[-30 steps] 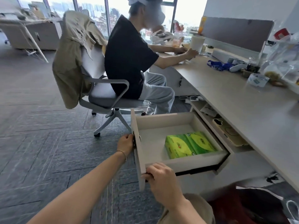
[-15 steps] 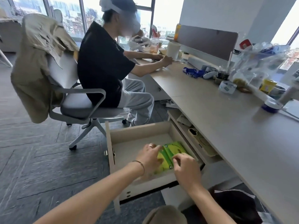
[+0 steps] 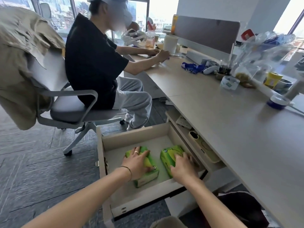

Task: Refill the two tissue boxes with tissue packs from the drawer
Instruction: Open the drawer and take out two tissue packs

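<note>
The pale wooden drawer (image 3: 131, 137) under the desk stands pulled out. Two green tissue packs lie inside it, now apart. My left hand (image 3: 137, 162) grips the left tissue pack (image 3: 145, 177) from above, fingers spread over its top and thumb at its near side. My right hand (image 3: 183, 167) grips the right tissue pack (image 3: 169, 153) the same way, covering its near half. No tissue box is in view.
A person in a black shirt sits on a grey office chair (image 3: 70, 111) just left of the drawer. The desk (image 3: 230, 129) on the right carries a tape roll (image 3: 229, 82), bags and cups. An open shelf (image 3: 202, 147) lies right of the drawer.
My hands left the drawer front, reached inside and each took one green pack; the two packs, side by side before, are now pulled apart.
</note>
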Demonstrator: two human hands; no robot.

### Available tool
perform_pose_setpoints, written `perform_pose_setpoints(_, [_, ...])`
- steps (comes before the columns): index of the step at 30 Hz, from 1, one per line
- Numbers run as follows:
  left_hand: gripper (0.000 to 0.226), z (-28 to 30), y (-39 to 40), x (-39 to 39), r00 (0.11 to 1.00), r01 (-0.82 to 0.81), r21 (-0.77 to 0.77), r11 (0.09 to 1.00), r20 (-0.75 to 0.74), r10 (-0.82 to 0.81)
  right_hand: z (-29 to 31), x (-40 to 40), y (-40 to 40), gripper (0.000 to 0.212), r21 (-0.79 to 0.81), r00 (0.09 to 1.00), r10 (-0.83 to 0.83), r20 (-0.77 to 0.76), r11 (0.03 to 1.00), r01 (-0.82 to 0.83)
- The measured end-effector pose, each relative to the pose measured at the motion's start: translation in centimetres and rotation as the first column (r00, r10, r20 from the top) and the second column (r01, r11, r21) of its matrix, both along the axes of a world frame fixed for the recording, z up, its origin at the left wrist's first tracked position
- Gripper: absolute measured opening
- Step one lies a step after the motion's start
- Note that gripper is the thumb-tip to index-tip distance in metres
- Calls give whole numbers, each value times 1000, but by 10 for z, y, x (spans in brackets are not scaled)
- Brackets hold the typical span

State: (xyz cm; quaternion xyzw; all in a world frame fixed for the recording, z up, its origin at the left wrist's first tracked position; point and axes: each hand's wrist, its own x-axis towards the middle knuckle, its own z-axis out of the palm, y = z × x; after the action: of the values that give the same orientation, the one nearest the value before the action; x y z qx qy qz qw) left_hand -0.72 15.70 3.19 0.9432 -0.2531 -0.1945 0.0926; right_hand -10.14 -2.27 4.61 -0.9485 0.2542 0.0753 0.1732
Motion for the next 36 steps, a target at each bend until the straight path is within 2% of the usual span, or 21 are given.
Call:
perform_pose_setpoints(8, [72, 14, 34, 15, 999, -43, 154, 987, -23, 47, -12, 33, 12, 75, -65, 998, 64, -2, 996, -64])
perform_pose_setpoints(10, [74, 20, 37, 17, 999, 30, 213, 976, 14, -34, -14, 39, 13, 79, -15, 1000, 19, 3, 1000, -19])
perform_pose_setpoints(12, [88, 24, 38, 17, 986, 153, 243, 958, 30, -165, -16, 43, 12, 83, 3, 1000, -6, -8, 1000, 6])
perform_pose_setpoints(15, [102, 27, 38, 17, 953, 281, 281, 917, 34, -303, -14, 44, 11, 75, 4, 1000, -1, 6, 1000, 1])
perform_pose_setpoints(19, [107, 22, 35, 19, 937, 333, 329, 884, -7, -350, 1, 34, 14, 64, -16, 989, 14, 146, 1000, -12])
perform_pose_setpoints(23, [115, 15, 33, 23, 914, 371, 363, 855, 21, -406, 28, 13, 23, 65, -22, 950, 61, 306, 998, -57])
perform_pose_setpoints(27, [123, 8, 31, 23, 898, 391, 380, 838, 42, -439, 54, -15, 31, 68, -22, 917, 67, 392, 998, -63])
perform_pose_setpoints(30, [117, 8, 32, 21, 901, 354, 321, 878, 134, -412, 71, -35, 34, 68, -38, 896, 80, 438, 997, -70])
perform_pose_setpoints(33, [113, 12, 34, 12, 922, 288, 178, 941, 212, -323, 88, -51, 36, 70, -115, 875, 114, 470, 991, -67])
perform_pose_setpoints(36, [117, 18, 32, -4, 910, 234, -1, 972, 352, -219, 103, -66, 36, 70, -155, 855, 128, 503, 986, -57])
